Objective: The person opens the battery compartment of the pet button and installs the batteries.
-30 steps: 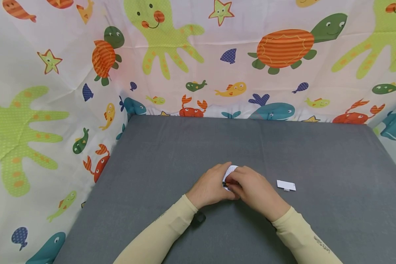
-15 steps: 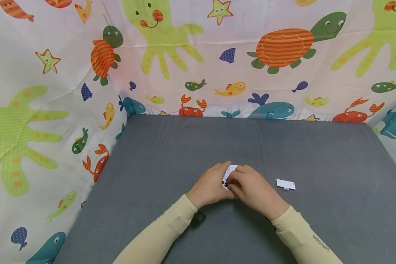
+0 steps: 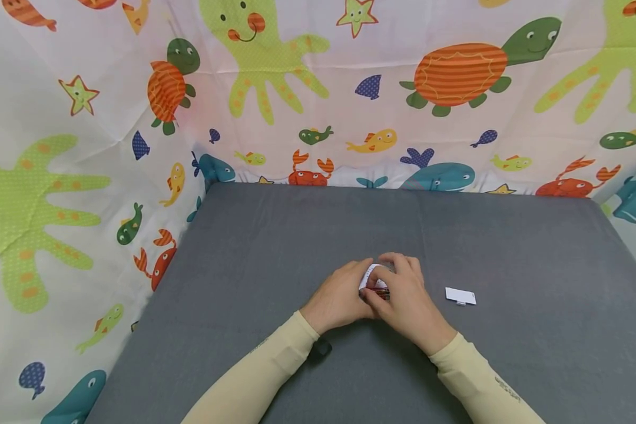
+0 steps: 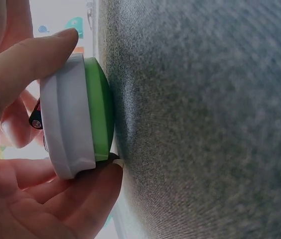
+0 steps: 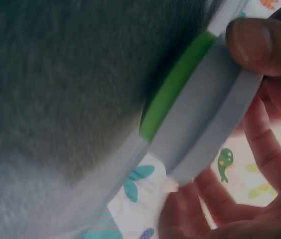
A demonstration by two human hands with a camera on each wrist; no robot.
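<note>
The round white-and-green plastic device (image 4: 70, 114) sits between the two hands, just above or on the grey fabric-covered surface (image 3: 297, 235), around the middle from left to right and towards the near side; whether it touches the fabric is hard to make out. Its domed green side points down, its white side up, and its broad faces lie roughly level. From the head view, fingers hide most of its outline.

The left hand (image 3: 339, 297) has its grip clamped on the device, thumb on the white rim and fingers round the opposite edge. The right hand (image 3: 410, 303) arches over from the right, thumb and forefinger bent at the upper face. A small black-and-pink battery-like cylinder (image 4: 36, 118) protrudes there, one metal-tipped end towards the left wrist camera; its other end is hidden. Whether the right grip pinches this cylinder or merely presses it cannot be told. In the right wrist view, some fingertips are blurred.

To the right lies a flat white rectangular plastic piece (image 3: 460, 296), long axis running left to right, its small tab pointing near. Both cream sleeves (image 3: 254, 371) are cut off at the near edge. Along the far side hangs a white curtain (image 3: 297, 88) printed with sea animals.
</note>
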